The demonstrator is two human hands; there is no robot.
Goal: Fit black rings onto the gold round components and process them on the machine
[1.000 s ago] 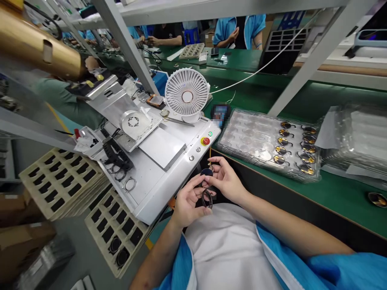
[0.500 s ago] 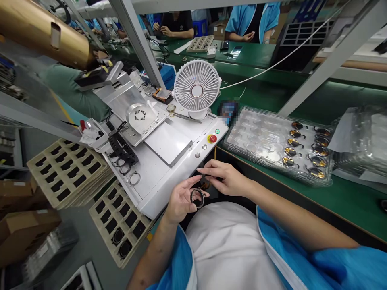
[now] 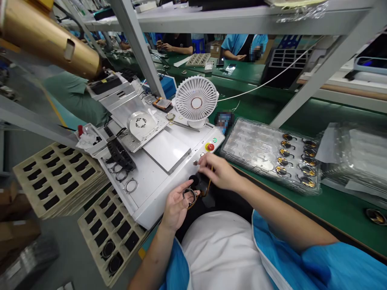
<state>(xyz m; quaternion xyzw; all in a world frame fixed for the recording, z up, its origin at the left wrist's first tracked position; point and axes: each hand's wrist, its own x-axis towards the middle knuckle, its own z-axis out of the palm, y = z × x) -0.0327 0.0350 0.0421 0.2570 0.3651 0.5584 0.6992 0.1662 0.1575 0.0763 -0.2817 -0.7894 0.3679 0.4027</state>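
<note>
In the head view my left hand (image 3: 174, 207) pinches a dark ring-shaped watch case (image 3: 189, 195) between thumb and fingers, its round opening turned up towards me. Against my left fingertips shows a small black round piece (image 3: 194, 179); whether it is joined to the case I cannot tell. An orange-brown strip (image 3: 208, 186) runs from beside the case up towards my right hand (image 3: 220, 172). My right hand's fingers are drawn together at the front edge of the white machine (image 3: 157, 191), close to its round buttons. What sits between those fingertips is too small to make out.
A white fan (image 3: 196, 98) and a red stop button (image 3: 211, 147) are on the machine. To the right lies a clear tray (image 3: 250, 149) with several dark-and-gold round parts. Beige trays (image 3: 87, 231) are stacked at left. A metal post (image 3: 305, 80) slants across the right.
My right hand has moved up and away from the watch case, towards the machine's buttons. My left hand still holds the case. The camera view has tilted upward slightly.
</note>
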